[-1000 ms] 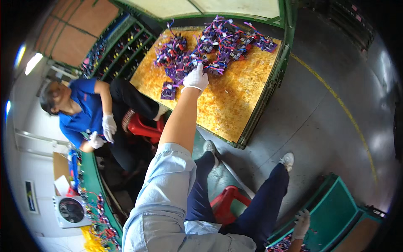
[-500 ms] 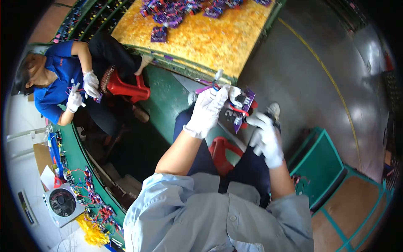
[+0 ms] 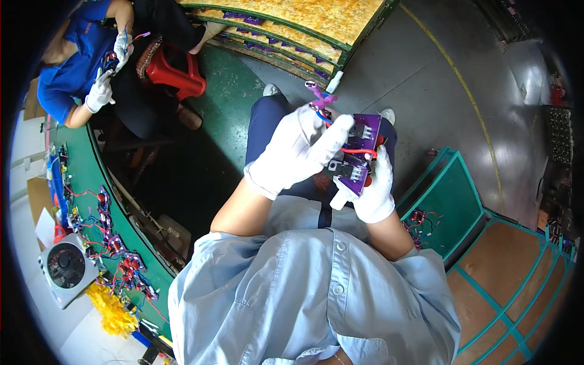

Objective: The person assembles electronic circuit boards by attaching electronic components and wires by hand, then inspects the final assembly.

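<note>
A purple circuit board (image 3: 367, 126) with black parts and white solder marks is held in front of my lap. My left hand (image 3: 298, 149), in a white glove, is closed at the board's left side around its wires (image 3: 320, 100), which stick out past the fingers with purple, blue and red ends. A red wire (image 3: 360, 151) runs across the board's face. My right hand (image 3: 377, 188), also gloved, grips the board's right and lower edge. Some of its fingers are hidden behind the board.
At the far side stands a layered rack (image 3: 292, 21) with yellowish boards. A co-worker in a blue shirt (image 3: 70, 79) sits at the left by a red stool (image 3: 173, 76). A green bench (image 3: 112, 207) carries wired boards and a fan (image 3: 68, 267). A teal bin (image 3: 447, 201) stands at the right.
My right hand, apart from the board with loose fingers before, now grips it. Board and left hand have come nearer my body. The view has shifted, and the co-worker's hands have moved.
</note>
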`<act>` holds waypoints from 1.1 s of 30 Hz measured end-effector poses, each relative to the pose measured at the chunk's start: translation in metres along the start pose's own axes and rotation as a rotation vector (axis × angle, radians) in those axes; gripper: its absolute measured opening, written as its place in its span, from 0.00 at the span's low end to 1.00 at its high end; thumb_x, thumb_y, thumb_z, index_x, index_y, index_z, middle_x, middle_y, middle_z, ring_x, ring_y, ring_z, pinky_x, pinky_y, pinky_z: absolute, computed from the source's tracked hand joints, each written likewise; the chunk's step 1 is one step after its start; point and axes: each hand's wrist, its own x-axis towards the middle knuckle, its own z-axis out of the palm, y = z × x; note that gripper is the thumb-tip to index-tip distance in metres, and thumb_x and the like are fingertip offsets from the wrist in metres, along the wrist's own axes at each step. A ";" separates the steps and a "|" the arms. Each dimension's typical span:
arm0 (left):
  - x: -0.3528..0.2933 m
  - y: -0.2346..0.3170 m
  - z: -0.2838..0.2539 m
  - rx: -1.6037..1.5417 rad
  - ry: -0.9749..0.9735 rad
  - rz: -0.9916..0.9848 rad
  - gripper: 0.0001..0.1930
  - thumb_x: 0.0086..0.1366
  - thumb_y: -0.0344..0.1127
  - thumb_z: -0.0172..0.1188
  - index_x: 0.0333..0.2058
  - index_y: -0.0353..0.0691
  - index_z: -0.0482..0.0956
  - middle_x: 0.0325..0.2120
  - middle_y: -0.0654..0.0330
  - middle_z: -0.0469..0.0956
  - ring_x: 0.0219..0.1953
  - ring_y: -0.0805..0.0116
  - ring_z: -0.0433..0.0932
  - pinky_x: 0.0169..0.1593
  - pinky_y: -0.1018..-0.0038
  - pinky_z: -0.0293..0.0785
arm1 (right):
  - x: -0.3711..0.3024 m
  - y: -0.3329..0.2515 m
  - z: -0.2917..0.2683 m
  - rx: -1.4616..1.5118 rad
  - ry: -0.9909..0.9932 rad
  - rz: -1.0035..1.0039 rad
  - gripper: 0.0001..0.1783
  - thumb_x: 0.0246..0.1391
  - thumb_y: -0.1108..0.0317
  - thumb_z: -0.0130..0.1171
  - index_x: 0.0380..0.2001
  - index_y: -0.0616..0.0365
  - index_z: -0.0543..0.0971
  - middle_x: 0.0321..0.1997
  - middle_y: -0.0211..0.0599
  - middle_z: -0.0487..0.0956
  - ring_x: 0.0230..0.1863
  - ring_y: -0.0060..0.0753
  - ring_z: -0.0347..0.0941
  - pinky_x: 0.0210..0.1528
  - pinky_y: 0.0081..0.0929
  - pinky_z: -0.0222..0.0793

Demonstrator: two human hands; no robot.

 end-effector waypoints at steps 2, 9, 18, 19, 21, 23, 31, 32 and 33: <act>-0.006 0.008 0.000 -0.163 -0.155 -0.130 0.16 0.58 0.42 0.54 0.18 0.37 0.70 0.06 0.65 0.65 0.11 0.77 0.64 0.19 0.79 0.61 | -0.001 0.002 -0.002 0.263 -0.277 0.071 0.25 0.53 0.50 0.43 0.49 0.56 0.64 0.43 0.38 0.72 0.39 0.32 0.72 0.36 0.29 0.72; -0.019 -0.018 -0.014 0.330 -0.176 0.578 0.07 0.58 0.32 0.51 0.28 0.35 0.74 0.21 0.62 0.75 0.24 0.70 0.75 0.30 0.77 0.69 | -0.017 0.008 0.005 -0.148 0.000 0.018 0.29 0.48 0.46 0.49 0.47 0.56 0.65 0.40 0.36 0.73 0.37 0.27 0.72 0.29 0.23 0.72; -0.024 0.009 -0.013 -0.279 -0.324 -0.196 0.11 0.61 0.36 0.48 0.27 0.34 0.73 0.21 0.60 0.73 0.23 0.72 0.71 0.26 0.78 0.67 | -0.013 -0.053 0.035 -1.541 -0.581 -0.707 0.35 0.28 0.66 0.64 0.46 0.60 0.66 0.42 0.42 0.72 0.39 0.37 0.73 0.40 0.27 0.69; -0.018 0.007 -0.015 -0.438 -0.331 -0.426 0.11 0.61 0.36 0.47 0.26 0.35 0.72 0.20 0.61 0.72 0.26 0.72 0.72 0.28 0.78 0.67 | -0.012 -0.053 0.040 -1.691 -0.560 -0.856 0.34 0.25 0.65 0.64 0.43 0.57 0.69 0.40 0.43 0.73 0.35 0.41 0.73 0.36 0.30 0.70; -0.018 0.010 -0.012 -0.453 -0.266 -0.217 0.09 0.61 0.33 0.44 0.25 0.38 0.71 0.21 0.62 0.71 0.35 0.71 0.72 0.33 0.78 0.67 | -0.013 -0.056 0.045 -1.900 -0.545 -0.991 0.31 0.24 0.65 0.65 0.41 0.51 0.71 0.42 0.44 0.72 0.35 0.38 0.74 0.32 0.29 0.72; -0.020 0.010 -0.004 -0.103 -0.181 0.100 0.10 0.61 0.34 0.44 0.31 0.37 0.73 0.27 0.57 0.75 0.34 0.66 0.74 0.34 0.76 0.69 | -0.010 -0.059 0.042 -1.863 -0.442 -1.166 0.33 0.23 0.67 0.66 0.42 0.47 0.71 0.44 0.47 0.71 0.34 0.39 0.74 0.28 0.28 0.72; -0.012 -0.005 -0.004 0.571 -0.142 0.752 0.21 0.50 0.43 0.54 0.40 0.34 0.71 0.28 0.53 0.76 0.27 0.59 0.76 0.30 0.70 0.73 | -0.005 -0.039 0.030 -0.447 -0.078 -0.111 0.39 0.44 0.53 0.56 0.54 0.62 0.55 0.49 0.44 0.67 0.24 0.15 0.69 0.10 0.09 0.57; -0.011 -0.006 -0.003 0.576 -0.172 0.758 0.21 0.50 0.42 0.55 0.40 0.34 0.71 0.27 0.54 0.76 0.27 0.59 0.76 0.30 0.70 0.73 | -0.001 -0.036 0.008 -0.513 -0.136 0.014 0.43 0.40 0.51 0.60 0.54 0.63 0.55 0.46 0.39 0.68 0.33 0.17 0.70 0.21 0.10 0.65; -0.010 -0.005 -0.002 0.575 -0.176 0.754 0.21 0.50 0.42 0.55 0.40 0.34 0.71 0.27 0.54 0.76 0.27 0.59 0.76 0.30 0.70 0.73 | -0.003 -0.035 0.009 -0.494 -0.178 0.007 0.44 0.39 0.52 0.62 0.55 0.64 0.55 0.45 0.38 0.67 0.39 0.19 0.68 0.30 0.13 0.66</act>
